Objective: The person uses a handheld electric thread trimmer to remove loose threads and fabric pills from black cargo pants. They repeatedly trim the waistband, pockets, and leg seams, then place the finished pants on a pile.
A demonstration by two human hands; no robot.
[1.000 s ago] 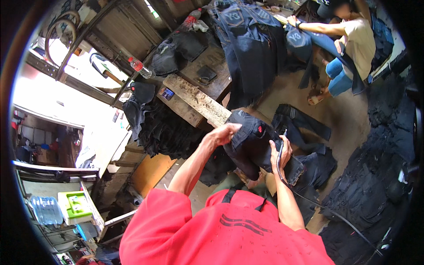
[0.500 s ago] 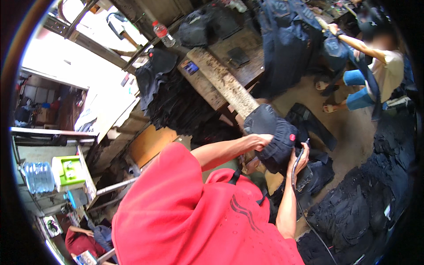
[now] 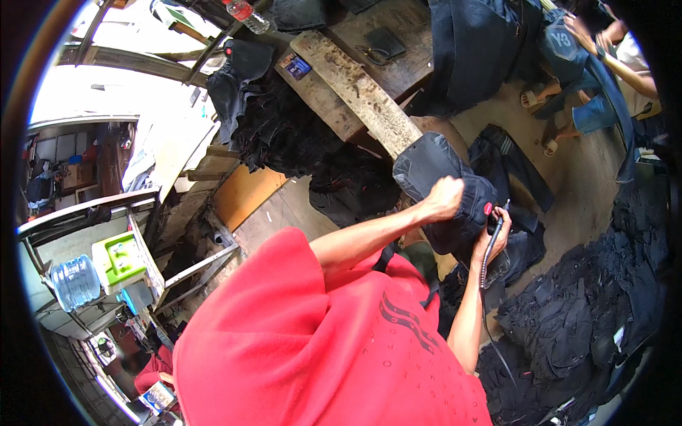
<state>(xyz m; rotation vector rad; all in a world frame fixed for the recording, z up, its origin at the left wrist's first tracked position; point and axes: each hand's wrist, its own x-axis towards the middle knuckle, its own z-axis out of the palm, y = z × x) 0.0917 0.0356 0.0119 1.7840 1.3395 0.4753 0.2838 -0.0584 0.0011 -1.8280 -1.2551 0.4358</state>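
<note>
Dark denim trousers (image 3: 435,165) are drawn over the near end of a long, stained wooden board (image 3: 362,96). On top of the cloth, my left hand (image 3: 445,200) is closed in a fist, seemingly gripping a fold. My right hand (image 3: 499,238) is at the right side of the bundle, its fingers wrapped round a slim pen-shaped tool (image 3: 501,207) with a dark cord (image 3: 486,266) trailing down my forearm. Between the hands, a small red round spot (image 3: 488,208) shows on the fabric. The tool's tip is too small to make out.
Heaps of black garments (image 3: 568,305) lie to the right; more dark cloth (image 3: 284,121) is stacked left of the board. A plastic bottle (image 3: 247,15) stands at the far left of the bench. A co-worker (image 3: 632,64) handles jeans at the upper right.
The whole view has shifted, with the board and bench now higher. My left hand has moved from the trousers' near edge onto their top. My right hand keeps hold of the tool.
</note>
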